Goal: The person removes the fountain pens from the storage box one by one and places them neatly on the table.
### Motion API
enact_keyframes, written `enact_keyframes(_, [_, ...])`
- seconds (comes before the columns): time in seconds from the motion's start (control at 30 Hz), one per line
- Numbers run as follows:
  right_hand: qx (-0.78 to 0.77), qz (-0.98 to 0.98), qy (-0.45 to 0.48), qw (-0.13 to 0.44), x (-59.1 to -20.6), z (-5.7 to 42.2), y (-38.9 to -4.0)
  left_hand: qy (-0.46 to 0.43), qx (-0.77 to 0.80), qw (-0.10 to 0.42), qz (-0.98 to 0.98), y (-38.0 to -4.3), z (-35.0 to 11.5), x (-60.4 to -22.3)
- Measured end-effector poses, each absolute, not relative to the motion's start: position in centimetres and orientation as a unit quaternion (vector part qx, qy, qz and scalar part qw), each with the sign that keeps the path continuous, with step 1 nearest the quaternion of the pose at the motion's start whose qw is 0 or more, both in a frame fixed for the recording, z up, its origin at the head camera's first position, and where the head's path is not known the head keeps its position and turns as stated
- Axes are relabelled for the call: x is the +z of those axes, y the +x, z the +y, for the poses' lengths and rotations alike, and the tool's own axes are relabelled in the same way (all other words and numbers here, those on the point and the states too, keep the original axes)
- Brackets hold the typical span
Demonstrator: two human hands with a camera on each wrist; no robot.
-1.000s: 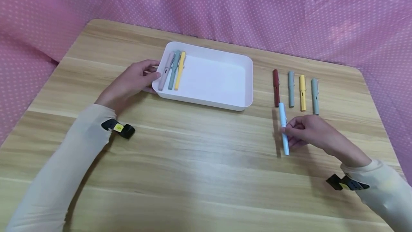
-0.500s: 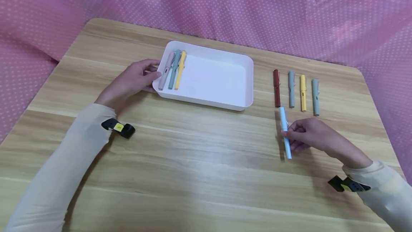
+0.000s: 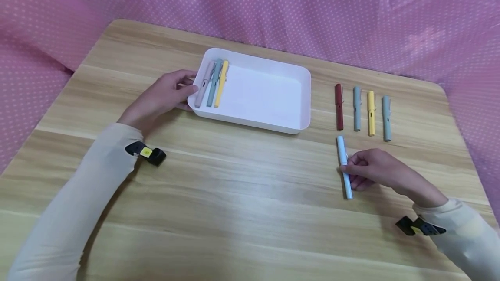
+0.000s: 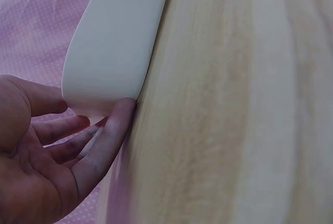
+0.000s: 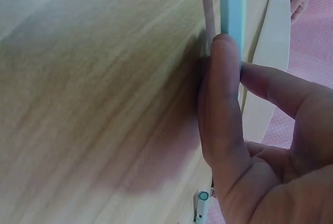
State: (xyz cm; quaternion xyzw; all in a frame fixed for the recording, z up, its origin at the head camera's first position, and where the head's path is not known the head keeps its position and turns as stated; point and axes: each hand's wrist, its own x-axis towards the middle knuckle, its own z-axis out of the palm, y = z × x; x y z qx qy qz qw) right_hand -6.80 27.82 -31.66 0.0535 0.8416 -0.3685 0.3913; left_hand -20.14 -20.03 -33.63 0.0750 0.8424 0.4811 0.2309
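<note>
Light blue pen (image 3: 342,155), pinched, right of white tray (image 3: 265,99)

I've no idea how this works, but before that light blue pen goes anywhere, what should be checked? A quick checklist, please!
1. Pen gripped: ok. The right hand pinches the light blue pen.
2. Tray held: ok. The left hand holds the left end of the white tray; how firmly doesn't show.
3. Space in the tray: ok. Bare floor shows right of its yellow pen.
4. Neighbour avoided: ok. A narrow gap separates the held pen from the dark red pen.
5. Pen fully off the table: cannot tell.
6. Left hand free: not ok. It is busy at the tray.
</note>
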Motion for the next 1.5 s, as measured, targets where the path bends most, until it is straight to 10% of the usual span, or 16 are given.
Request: enact_keyframes(1.5, [-0.398, 0.821, 0.048, 0.406, -31.2, 29.0, -6.7, 0.073, 0.500, 0.233, 0.831, -20.2, -20.1, -33.3])
